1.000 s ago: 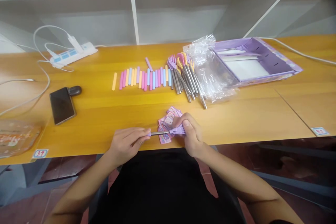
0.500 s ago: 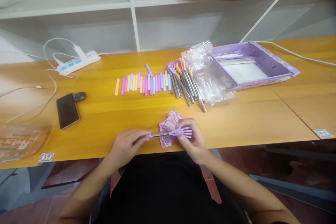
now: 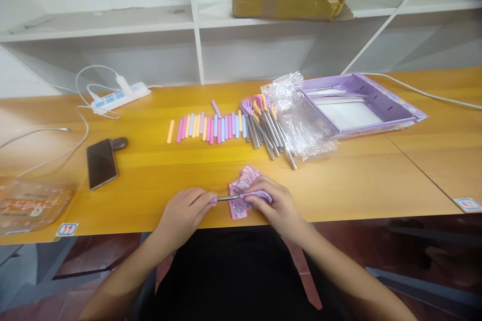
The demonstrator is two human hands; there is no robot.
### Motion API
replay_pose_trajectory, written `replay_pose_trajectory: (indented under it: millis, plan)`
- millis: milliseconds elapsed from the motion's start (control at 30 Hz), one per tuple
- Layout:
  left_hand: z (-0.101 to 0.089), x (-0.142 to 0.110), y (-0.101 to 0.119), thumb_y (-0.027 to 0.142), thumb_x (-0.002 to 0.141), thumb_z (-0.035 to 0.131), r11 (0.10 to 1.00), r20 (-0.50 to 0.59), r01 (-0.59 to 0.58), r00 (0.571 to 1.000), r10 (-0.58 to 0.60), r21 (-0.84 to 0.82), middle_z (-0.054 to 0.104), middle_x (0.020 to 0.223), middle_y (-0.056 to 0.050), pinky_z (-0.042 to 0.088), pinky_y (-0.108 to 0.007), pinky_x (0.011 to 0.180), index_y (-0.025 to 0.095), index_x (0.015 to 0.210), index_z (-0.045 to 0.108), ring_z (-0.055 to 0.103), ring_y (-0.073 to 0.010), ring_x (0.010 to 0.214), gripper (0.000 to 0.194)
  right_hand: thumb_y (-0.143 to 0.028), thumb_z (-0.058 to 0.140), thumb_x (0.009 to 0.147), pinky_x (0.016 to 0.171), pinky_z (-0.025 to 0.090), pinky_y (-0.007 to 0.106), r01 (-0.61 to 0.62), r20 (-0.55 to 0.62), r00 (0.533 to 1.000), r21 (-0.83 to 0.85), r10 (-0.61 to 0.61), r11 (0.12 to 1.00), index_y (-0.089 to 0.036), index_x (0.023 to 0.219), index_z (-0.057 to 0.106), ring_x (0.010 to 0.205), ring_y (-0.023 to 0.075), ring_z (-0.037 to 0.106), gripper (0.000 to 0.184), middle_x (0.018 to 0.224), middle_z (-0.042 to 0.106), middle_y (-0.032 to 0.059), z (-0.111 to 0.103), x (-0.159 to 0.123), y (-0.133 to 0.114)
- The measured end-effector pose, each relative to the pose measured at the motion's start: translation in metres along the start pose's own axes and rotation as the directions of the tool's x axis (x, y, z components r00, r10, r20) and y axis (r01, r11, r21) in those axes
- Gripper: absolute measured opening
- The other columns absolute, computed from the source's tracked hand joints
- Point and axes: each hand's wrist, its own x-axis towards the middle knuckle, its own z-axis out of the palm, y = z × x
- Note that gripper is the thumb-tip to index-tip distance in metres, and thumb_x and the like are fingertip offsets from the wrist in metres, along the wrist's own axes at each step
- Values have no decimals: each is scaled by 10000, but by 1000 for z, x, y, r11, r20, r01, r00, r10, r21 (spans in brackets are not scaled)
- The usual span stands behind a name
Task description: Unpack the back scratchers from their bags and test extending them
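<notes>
Both my hands hold one small purple hand-shaped scratcher (image 3: 241, 197) level over the near edge of the wooden table (image 3: 357, 180). My left hand (image 3: 186, 213) is closed on its purple handle end. My right hand (image 3: 276, 205) is closed over the claw head, which is mostly hidden by my fingers. The thin metal shaft shows between the two hands. Under it lies a small heap of pink and purple cards (image 3: 241, 188).
Behind lie a row of pastel sleeves (image 3: 207, 128), a bundle of metal scratchers (image 3: 265, 123), crumpled clear plastic bags (image 3: 301, 120) and a purple tray box (image 3: 361, 105). A phone (image 3: 101, 163), a power strip (image 3: 120, 96) with cables and a plastic packet (image 3: 28, 203) are at left. White shelves stand behind.
The view tilted upward, showing more of the shelves. My right hand has closed over the claw head, which lay exposed half a second ago. The scratcher stays between both hands.
</notes>
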Motion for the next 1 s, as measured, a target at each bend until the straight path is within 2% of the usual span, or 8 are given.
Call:
replay_pose_trajectory:
  millis: [133, 233, 400, 600, 700, 767, 900, 1000]
  plan:
    - [-3, -3, 2, 294, 1175, 530, 992, 26, -56, 998, 54, 115, 767, 975, -48, 552, -313, 742, 203, 1347, 692, 714, -189, 832, 252, -230, 766, 1054, 768, 582, 329, 101, 34, 994, -29, -100, 994, -258, 1088, 776, 856, 192, 725, 45, 957, 761, 38, 1, -3, 1]
    - [-6, -5, 3, 255, 1159, 556, 979, 43, -83, 996, 76, 186, 739, 924, -40, 525, -314, 705, 195, 1257, 709, 666, -189, 786, 191, -182, 741, 1063, 773, 582, 310, 183, 69, 982, -97, -176, 978, -240, 1142, 753, 877, 177, 718, 99, 993, 746, 41, 4, -8, 4]
    - [-11, -2, 4, 179, 1152, 523, 967, 31, -147, 989, 144, 206, 795, 1048, -81, 574, -348, 783, 155, 1197, 701, 699, -212, 871, 185, -94, 687, 1064, 810, 558, 340, 363, 157, 931, -351, -328, 863, -192, 1159, 716, 925, 201, 694, 140, 1015, 748, 66, 1, -11, -1]
    - [-22, -3, -4, 184, 1153, 517, 949, -2, -151, 988, 157, 275, 818, 1064, -91, 597, -352, 812, 143, 1215, 719, 743, -222, 907, 216, -87, 675, 1066, 801, 493, 371, 327, 71, 927, -633, -368, 701, -195, 1060, 713, 941, 230, 653, 115, 984, 738, 78, -19, -4, -19]
    - [-44, -15, -24, 189, 1146, 523, 933, 15, -144, 989, 147, 329, 827, 1093, -92, 612, -367, 895, 158, 1240, 736, 765, -229, 960, 235, -105, 693, 1062, 804, 494, 374, 314, 69, 921, -713, -384, 627, -216, 1072, 736, 936, 228, 677, 120, 972, 750, 68, -52, -9, -12]
    - [-66, -29, -47, 168, 1142, 495, 922, 22, -117, 993, 117, 368, 831, 1100, -87, 611, -370, 933, 173, 1255, 744, 776, -228, 985, 274, -107, 714, 1050, 843, 521, 381, 283, 36, 915, -768, -402, 574, -239, 1066, 761, 959, 225, 715, 141, 984, 779, 63, -90, -15, 3]
    - [-105, -63, -94, 172, 1117, 555, 912, -44, -35, 997, 58, 409, 836, 1049, -63, 603, -370, 906, 218, 1225, 756, 774, -223, 922, 233, -208, 824, 1001, 765, 541, 351, 45, -168, 882, -900, -440, 433, -249, 842, 795, 773, 183, 723, 167, 821, 782, 73, -177, -36, 46]
    - [-114, -83, -110, 182, 1110, 588, 912, -54, -33, 997, 60, 408, 844, 1065, -53, 599, -381, 906, 227, 1221, 757, 772, -224, 909, 207, -259, 894, 942, 699, 519, 354, -52, -224, 865, -930, -450, 364, -258, 774, 794, 686, 186, 694, 195, 742, 769, 72, -210, -52, 70]
